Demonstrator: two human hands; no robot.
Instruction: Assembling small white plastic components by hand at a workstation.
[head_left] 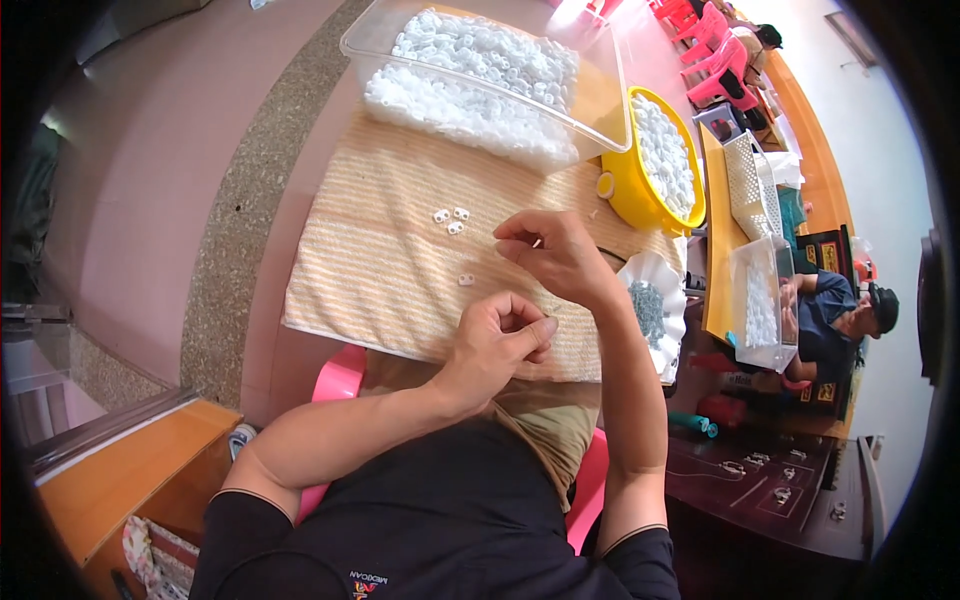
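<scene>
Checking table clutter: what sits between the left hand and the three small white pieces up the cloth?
In the head view, one lone white piece lies on the striped cloth between the left hand and the three white pieces; otherwise bare cloth.

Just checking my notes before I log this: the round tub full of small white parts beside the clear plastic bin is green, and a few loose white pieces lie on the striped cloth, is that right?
Not quite. The head view shows the round tub is yellow, not green. The rest holds: it is full of small white parts and sits beside the clear plastic bin, and a few loose white pieces lie on the striped cloth.
</scene>
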